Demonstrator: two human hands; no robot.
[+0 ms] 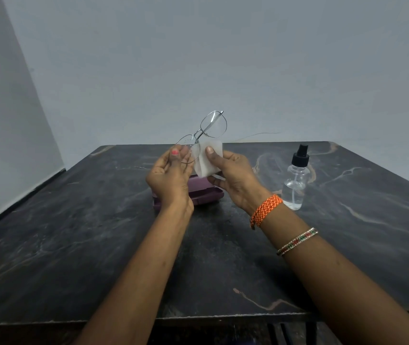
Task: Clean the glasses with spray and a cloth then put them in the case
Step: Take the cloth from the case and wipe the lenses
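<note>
Case [205,195] half-hidden behind hands

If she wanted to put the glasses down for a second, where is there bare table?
The table is bare left of the purple case, and along the near edge under her arms. Also right of the spray bottle. The crowded spot is the middle: case, bottle and both hands.

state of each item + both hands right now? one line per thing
glasses: held up off the table, tilted, lower lens in the left hand
cloth: folded, white, pinched in the right hand, beside the lower lens
spray bottle: upright on the table, cap on, partly filled
case: on the table, behind the hands, partly hidden
left hand: gripping glasses
right hand: gripping cloth
</note>
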